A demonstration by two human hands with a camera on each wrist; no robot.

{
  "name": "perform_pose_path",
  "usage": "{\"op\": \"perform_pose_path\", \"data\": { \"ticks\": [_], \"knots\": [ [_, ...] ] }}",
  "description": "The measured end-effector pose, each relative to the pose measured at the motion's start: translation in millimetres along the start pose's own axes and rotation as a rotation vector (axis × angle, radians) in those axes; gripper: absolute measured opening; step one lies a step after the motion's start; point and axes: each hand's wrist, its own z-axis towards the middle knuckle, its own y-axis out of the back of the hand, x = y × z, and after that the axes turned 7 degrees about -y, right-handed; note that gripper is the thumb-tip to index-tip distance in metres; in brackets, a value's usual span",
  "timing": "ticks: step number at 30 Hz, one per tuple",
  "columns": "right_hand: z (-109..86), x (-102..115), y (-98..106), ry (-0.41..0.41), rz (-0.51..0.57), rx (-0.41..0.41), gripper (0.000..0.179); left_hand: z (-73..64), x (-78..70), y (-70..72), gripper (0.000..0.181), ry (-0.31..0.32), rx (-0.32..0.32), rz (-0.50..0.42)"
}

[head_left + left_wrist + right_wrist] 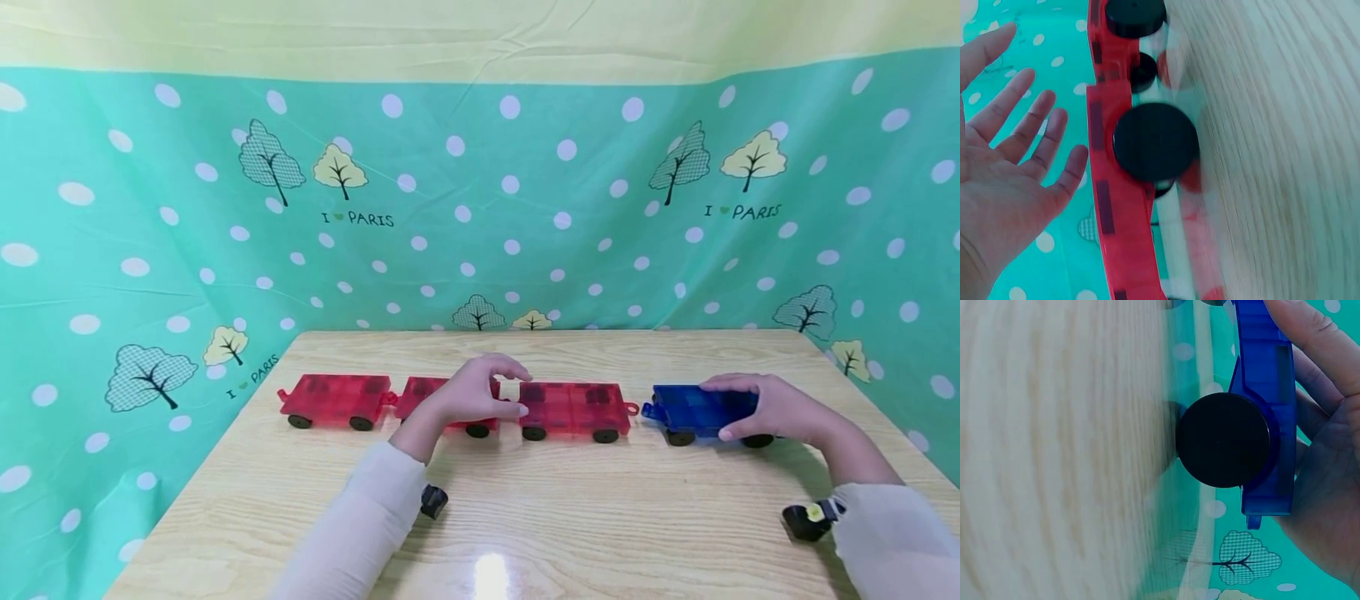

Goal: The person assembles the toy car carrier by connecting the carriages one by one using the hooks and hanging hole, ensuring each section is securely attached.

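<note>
A blue translucent toy train car [686,407] with black wheels stands at the right of the table. My right hand [778,410] grips its right end, thumb at the front side and fingers over the back. My left hand [476,392] hovers over the gap between the middle red car [420,392] and the right red car [576,407], touching neither as far as I can see. In the left wrist view the left hand [1019,169] has its fingers spread, holding nothing. A small gap lies between the right red car's ring and the blue car's hook.
The left red car [339,396] joins the middle one at a coupling [389,398]. Behind the wooden table [562,500] hangs a green dotted cloth [510,208]. Black wrist cameras sit under the sleeves.
</note>
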Motion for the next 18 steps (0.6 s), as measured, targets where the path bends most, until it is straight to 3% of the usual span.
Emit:
{"op": "perform_pose_path", "data": {
  "ticks": [18],
  "knots": [
    [-0.6,1,1,-0.012,-0.004,0.012,0.077,25.8,-22.0,-20.8,0.062,0.023,0.109,0.093]
  ]
}}
